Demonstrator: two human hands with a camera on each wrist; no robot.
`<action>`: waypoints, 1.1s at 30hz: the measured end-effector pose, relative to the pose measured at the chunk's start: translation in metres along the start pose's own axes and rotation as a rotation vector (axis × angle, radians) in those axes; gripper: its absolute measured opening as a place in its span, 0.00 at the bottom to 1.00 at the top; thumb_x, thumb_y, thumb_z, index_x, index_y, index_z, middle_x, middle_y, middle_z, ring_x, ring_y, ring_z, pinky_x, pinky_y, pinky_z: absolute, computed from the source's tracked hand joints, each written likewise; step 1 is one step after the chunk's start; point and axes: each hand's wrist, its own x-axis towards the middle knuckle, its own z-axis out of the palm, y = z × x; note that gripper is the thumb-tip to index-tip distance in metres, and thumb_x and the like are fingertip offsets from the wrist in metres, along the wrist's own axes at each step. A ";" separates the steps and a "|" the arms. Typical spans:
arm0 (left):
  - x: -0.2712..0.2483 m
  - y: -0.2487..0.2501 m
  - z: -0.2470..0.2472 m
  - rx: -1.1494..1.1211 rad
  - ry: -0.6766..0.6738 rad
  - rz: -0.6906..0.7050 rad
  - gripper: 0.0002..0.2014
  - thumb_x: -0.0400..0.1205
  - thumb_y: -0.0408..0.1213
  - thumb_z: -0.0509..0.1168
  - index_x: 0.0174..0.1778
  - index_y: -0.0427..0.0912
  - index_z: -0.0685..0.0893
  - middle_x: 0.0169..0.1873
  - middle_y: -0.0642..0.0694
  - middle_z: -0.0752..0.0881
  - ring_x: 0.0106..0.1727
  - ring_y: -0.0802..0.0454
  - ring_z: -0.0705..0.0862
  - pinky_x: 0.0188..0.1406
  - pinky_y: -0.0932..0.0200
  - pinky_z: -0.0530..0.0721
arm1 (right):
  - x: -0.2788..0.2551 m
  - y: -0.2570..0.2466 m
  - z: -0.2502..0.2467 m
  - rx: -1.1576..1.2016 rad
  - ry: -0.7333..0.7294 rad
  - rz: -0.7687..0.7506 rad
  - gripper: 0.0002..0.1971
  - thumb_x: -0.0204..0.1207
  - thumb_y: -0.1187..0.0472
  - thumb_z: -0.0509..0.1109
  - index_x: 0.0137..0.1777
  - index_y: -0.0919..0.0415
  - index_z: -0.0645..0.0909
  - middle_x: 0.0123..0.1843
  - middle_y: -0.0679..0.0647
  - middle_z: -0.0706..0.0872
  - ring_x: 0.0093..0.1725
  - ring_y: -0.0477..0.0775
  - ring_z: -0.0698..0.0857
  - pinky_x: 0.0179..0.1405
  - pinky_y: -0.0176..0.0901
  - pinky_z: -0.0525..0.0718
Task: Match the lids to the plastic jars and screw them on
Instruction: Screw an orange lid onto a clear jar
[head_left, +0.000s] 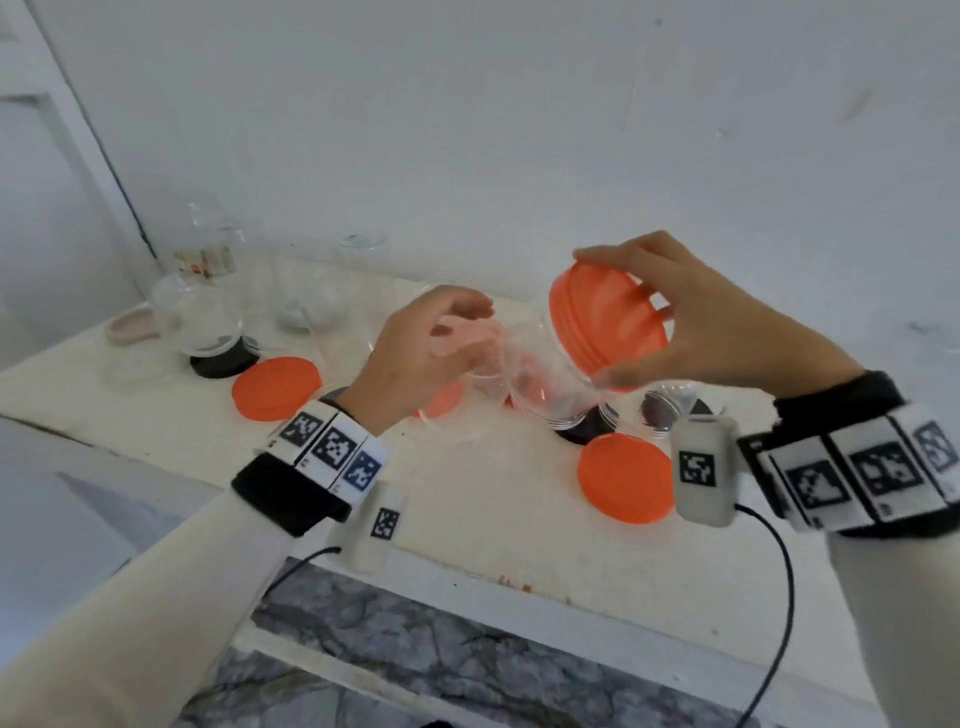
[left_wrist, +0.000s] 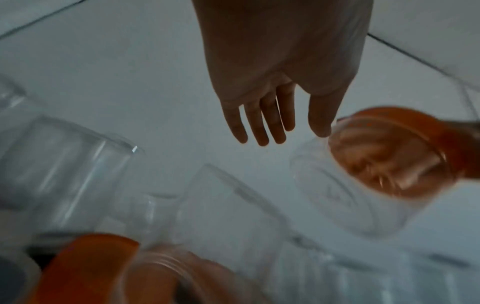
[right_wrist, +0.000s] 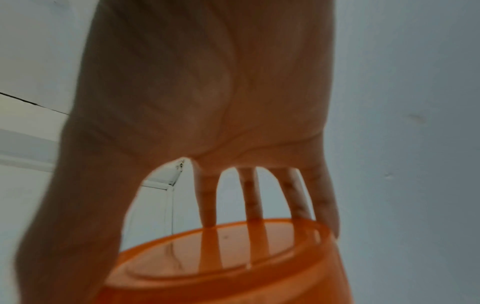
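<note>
A clear plastic jar (head_left: 540, 387) hangs tilted above the white table (head_left: 467, 530), with an orange lid (head_left: 597, 312) seated on its mouth. My right hand (head_left: 621, 322) grips this lid around the rim, thumb below and fingers above. In the right wrist view the fingers (right_wrist: 252, 201) reach over the orange lid (right_wrist: 233, 267). My left hand (head_left: 467, 332) hovers at the jar's base with relaxed fingers. In the left wrist view the left hand (left_wrist: 285, 123) shows straight fingers, and its thumb tip lies by the edge of the jar (left_wrist: 337, 205). It holds nothing.
Loose orange lids lie on the table at the left (head_left: 275, 387) and front right (head_left: 626, 480). Several clear jars (head_left: 208, 317) stand at the back left, one over a black lid (head_left: 221, 361). A pink dish (head_left: 132, 325) sits far left. The table's front edge (head_left: 519, 582) is close.
</note>
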 end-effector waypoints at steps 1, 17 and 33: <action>0.006 -0.009 0.001 0.132 0.004 0.029 0.23 0.71 0.52 0.70 0.59 0.46 0.81 0.57 0.51 0.83 0.60 0.59 0.80 0.62 0.60 0.77 | 0.006 0.004 -0.001 0.002 0.048 0.011 0.47 0.53 0.50 0.84 0.73 0.34 0.66 0.67 0.44 0.65 0.63 0.48 0.72 0.62 0.44 0.77; 0.030 -0.087 0.020 0.168 -0.069 -0.051 0.30 0.71 0.54 0.61 0.68 0.43 0.72 0.59 0.54 0.72 0.60 0.62 0.72 0.61 0.75 0.66 | 0.171 0.056 0.013 -0.164 0.105 0.170 0.50 0.56 0.49 0.84 0.78 0.45 0.62 0.75 0.56 0.60 0.72 0.65 0.68 0.68 0.63 0.73; 0.036 -0.090 0.021 0.132 -0.064 -0.063 0.27 0.70 0.50 0.63 0.63 0.40 0.74 0.55 0.49 0.77 0.57 0.56 0.76 0.57 0.78 0.64 | 0.260 0.108 0.049 -0.510 -0.420 0.337 0.51 0.55 0.44 0.83 0.77 0.42 0.58 0.75 0.54 0.61 0.68 0.69 0.73 0.60 0.66 0.79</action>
